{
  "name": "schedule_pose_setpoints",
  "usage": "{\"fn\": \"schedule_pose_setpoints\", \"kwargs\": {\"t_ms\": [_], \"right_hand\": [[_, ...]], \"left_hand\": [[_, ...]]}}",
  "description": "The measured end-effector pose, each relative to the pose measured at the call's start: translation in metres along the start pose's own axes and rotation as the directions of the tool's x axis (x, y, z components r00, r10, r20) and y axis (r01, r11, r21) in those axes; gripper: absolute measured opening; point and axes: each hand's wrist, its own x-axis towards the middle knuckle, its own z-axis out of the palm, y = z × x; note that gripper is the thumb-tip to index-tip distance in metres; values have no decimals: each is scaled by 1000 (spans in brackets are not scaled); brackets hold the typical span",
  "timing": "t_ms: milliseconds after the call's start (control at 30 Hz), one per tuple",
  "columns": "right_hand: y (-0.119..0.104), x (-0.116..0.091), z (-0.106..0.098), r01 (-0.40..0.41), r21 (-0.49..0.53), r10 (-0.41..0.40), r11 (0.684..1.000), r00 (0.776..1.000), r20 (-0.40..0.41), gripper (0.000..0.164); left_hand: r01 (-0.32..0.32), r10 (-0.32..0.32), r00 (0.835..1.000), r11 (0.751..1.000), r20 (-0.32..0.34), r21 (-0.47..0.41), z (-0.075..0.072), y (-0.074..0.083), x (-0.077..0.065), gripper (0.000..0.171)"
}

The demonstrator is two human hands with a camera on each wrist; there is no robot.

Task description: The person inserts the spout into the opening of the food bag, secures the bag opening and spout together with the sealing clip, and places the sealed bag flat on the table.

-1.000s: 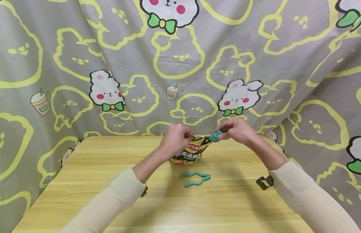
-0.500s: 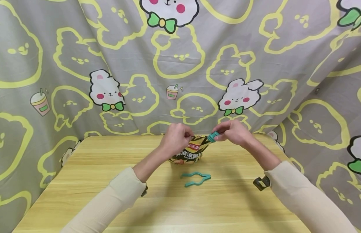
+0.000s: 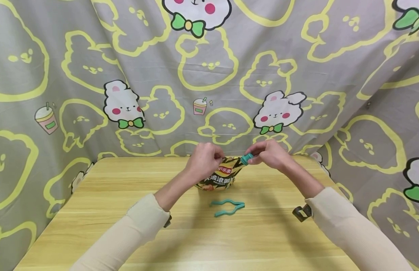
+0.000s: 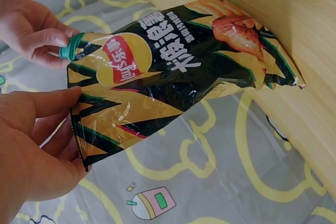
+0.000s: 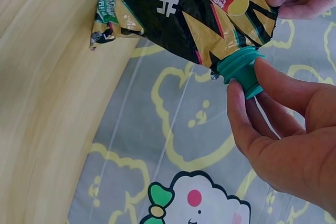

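The bag stands on the table. The left hand pinches the bag's top edge between thumb and fingers. The right hand pinches the green cap against the bag's top right corner. A green clip lies on the near side of the bag; the curtain hangs behind it.

The left hand pinched the top edge of a black-and-yellow Lay's chip bag, which stood on the wood-grain counter. The right hand held a ribbed teal cap at the bag's upper right corner. In front of the bag lay a teal clip, arms spread. Behind hung a grey curtain with yellow outlines.
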Motion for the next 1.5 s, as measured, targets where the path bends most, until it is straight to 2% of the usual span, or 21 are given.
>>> {"fn": "schedule_pose_setpoints", "kwargs": {"t_ms": [500,833,1500], "right_hand": [[3,2,7,34,66,-32,997,999,-26,25],[6,3,10,51,104,-52,993,999,2,24],[4,4,12,42,-2,-42,999,998,-39,24]], "left_hand": [[6,-6,1000,1000,3,-7,0,-1,3,19],[13,-13,1000,1000,3,-12,0,-1,3,19],[25,-25,1000,999,16,-19,1,1,3,18]]}}
